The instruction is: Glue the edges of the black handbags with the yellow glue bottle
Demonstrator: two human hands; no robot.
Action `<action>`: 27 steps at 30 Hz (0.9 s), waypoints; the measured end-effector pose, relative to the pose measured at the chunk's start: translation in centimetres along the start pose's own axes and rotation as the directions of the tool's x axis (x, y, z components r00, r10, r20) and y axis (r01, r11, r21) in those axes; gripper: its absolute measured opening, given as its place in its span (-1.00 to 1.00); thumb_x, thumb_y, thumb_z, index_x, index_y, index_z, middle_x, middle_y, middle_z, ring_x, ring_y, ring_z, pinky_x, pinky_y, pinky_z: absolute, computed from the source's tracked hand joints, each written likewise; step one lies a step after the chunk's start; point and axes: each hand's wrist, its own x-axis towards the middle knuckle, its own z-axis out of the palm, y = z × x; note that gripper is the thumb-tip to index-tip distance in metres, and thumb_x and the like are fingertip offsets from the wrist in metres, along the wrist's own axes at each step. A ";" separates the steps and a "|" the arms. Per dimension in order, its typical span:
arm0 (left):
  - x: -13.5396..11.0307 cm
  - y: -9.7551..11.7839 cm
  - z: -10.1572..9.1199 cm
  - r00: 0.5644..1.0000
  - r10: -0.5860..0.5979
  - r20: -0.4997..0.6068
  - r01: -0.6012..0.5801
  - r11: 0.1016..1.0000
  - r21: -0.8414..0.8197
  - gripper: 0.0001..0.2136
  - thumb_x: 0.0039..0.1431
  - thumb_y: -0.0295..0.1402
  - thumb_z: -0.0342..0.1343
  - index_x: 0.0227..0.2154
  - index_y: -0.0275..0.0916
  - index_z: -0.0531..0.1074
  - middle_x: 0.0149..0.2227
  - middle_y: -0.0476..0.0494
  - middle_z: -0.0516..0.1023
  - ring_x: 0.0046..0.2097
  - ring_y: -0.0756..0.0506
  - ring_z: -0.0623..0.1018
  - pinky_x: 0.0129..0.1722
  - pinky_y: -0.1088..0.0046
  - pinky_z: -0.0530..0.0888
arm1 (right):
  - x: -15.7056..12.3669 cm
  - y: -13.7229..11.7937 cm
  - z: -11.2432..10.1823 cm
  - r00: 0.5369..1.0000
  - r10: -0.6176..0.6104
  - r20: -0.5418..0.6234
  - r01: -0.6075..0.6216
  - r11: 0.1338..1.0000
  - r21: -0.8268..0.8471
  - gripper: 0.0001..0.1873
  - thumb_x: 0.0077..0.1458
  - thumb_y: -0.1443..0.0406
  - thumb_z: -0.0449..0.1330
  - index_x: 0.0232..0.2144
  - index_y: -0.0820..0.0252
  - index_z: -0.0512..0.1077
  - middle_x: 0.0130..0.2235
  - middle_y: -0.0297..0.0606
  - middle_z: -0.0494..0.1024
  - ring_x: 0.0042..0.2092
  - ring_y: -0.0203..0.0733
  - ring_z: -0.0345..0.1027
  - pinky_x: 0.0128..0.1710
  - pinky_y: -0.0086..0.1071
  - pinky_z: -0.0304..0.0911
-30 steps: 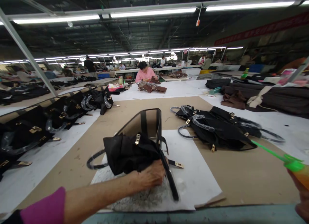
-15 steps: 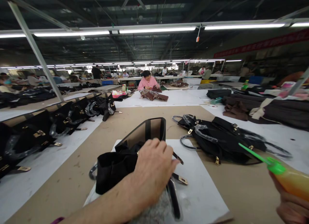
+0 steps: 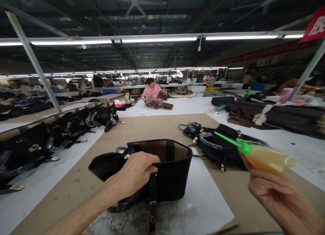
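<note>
A black handbag [image 3: 170,181] with a tan lining stands on a white sheet [image 3: 203,197] in front of me, its mouth facing up. My left hand [image 3: 139,170] is closed on the bag's front rim, near the gold clasp, thumb and fingers pinching the edge. A black flap folds out to the left of the bag, and a strap hangs down its front. In my right hand [image 3: 269,187] is a soft squeeze bottle [image 3: 266,159] of amber liquid with a green cap and a thin green nozzle. The bottle lies nearly level, its nozzle pointing left, apart from the handbag.
More black bags [image 3: 215,143] with plastic-wrapped handles lie to the right. A row of black bags [image 3: 33,140] lines the left. Dark rolled fabric [image 3: 286,116] sits at the far right. Across the table a person in pink [image 3: 151,89] handles brown pieces [image 3: 159,104].
My left hand has moved left and the handbag now stands upright with its mouth open. My right hand has brought the squeeze bottle leftward and up, closer to the bag.
</note>
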 end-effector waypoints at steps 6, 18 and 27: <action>-3.5 -1.1 0.9 0.994 -0.067 -0.090 0.051 0.984 -0.172 -0.85 0.04 -0.50 0.02 -0.41 -0.18 0.47 -0.33 0.00 0.49 -0.21 -0.03 0.42 -0.19 0.50 0.30 | -0.1 6.0 3.4 0.966 0.232 0.118 -0.245 0.963 0.112 -0.66 0.15 0.52 -0.16 -0.01 0.32 0.10 -0.61 -0.44 0.24 -0.69 -0.33 0.21 -0.74 -0.58 0.19; 1.7 -2.7 -0.8 0.861 -0.418 -0.288 0.432 0.902 -0.017 -0.50 -0.09 -0.19 0.18 -0.10 -0.35 0.28 -0.08 -0.32 0.41 -0.07 -0.28 0.42 -0.14 0.23 0.35 | 1.5 12.3 6.5 0.894 0.390 0.219 -0.395 0.918 -0.021 -0.44 -0.06 0.60 0.20 -0.01 0.31 0.13 -0.56 -0.52 0.20 -0.64 -0.40 0.19 -0.73 -0.62 0.21; 4.3 -9.9 1.7 0.744 -0.662 -0.096 0.602 0.725 -0.334 -0.54 -0.53 -0.21 0.36 -0.45 -0.25 0.38 -0.33 -0.21 0.53 -0.18 -0.30 0.49 -0.24 0.32 0.39 | 2.7 14.0 6.3 0.843 0.483 0.236 -0.450 0.875 -0.181 -0.37 -0.25 0.64 0.34 -0.19 0.17 0.17 -0.57 -0.60 0.14 -0.62 -0.45 0.20 -0.69 -0.67 0.24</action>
